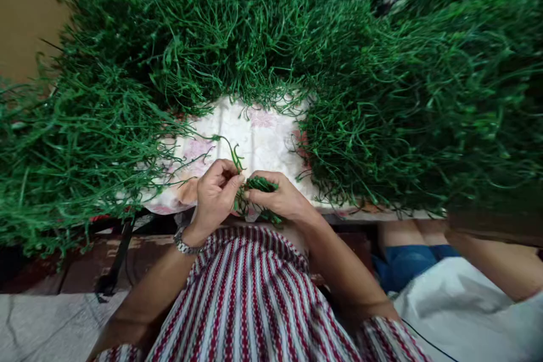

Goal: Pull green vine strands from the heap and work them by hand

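Observation:
My left hand, with a metal wristwatch on its wrist, pinches a thin green stem between thumb and fingertips. The stem's curled end sticks up above the fingers. Close beside it, my right hand is closed around a small bunch of green stems. Some of that bunch hangs below the fingers at the table edge. The fingertips of both hands nearly meet in front of my striped top. Part of the bunch is hidden by my right hand.
Large heaps of long, tangled green stems surround a pale flower-patterned cloth on the left, back and right. A brown board stands at the far left. Another person's bare arm and blue shorts show at the right.

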`<state>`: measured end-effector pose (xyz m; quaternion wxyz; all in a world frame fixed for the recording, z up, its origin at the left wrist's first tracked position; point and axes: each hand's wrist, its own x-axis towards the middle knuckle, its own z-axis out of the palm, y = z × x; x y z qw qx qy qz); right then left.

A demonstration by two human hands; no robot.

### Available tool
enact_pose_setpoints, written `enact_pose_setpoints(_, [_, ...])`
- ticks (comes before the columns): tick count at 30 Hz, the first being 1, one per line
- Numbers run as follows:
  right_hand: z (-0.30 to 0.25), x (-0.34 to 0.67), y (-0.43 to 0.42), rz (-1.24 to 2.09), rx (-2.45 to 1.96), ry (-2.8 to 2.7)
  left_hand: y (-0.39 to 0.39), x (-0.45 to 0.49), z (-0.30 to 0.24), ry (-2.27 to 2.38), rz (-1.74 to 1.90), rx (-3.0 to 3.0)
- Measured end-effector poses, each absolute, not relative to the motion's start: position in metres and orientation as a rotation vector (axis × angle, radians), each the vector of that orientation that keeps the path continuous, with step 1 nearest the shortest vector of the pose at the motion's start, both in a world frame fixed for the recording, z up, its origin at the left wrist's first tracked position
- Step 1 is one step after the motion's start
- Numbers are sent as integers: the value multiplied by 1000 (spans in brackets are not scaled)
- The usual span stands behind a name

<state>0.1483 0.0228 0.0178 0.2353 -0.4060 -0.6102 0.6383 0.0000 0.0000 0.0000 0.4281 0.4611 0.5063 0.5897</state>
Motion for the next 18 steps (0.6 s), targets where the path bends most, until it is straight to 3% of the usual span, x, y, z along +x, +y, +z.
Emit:
enact_pose_setpoints(7, [24, 158, 22, 1366, -1159, -1946, 2, -3, 6, 1065, 1049, 963])
enact_pose_setpoints(14, [33, 164, 18, 937, -1176, -2448, 2, -13, 17, 1161, 711, 1396])
enact_pose_setpoints(18, [41, 168, 19, 996, -1133, -2601, 1, -17, 25, 1096, 620, 1491])
